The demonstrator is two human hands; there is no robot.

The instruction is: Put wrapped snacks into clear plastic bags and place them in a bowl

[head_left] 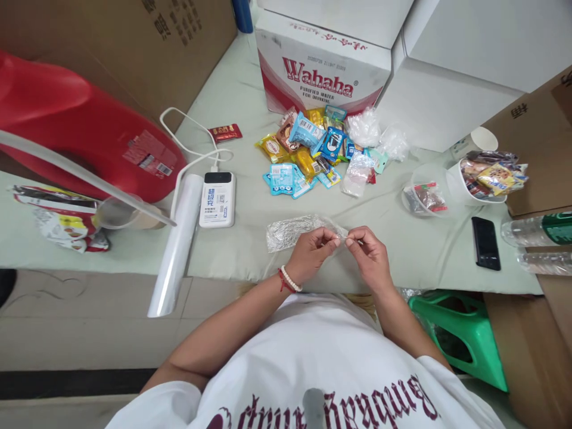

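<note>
A crinkled clear plastic bag (290, 232) lies flat on the table in front of me, one end drawn up toward my fingers. My left hand (313, 251), with a bracelet at its wrist, pinches that end between thumb and fingertips. Close beside it, my right hand (369, 253) is also closed in a pinch on the thin plastic. The fingertips of both hands nearly meet. Beyond them is a heap of small wrapped snacks (308, 131) in blue, yellow and brown, with crumpled clear plastic (364, 127) at its right side.
A power bank (217, 199) with a white cable and a plastic film roll (176, 247) are at left, near a big red jug (84, 125). At right stand a clear tub (417, 173), a white snack cup (469, 189) and a phone (486, 243). A Wahaha carton (324, 65) stands behind.
</note>
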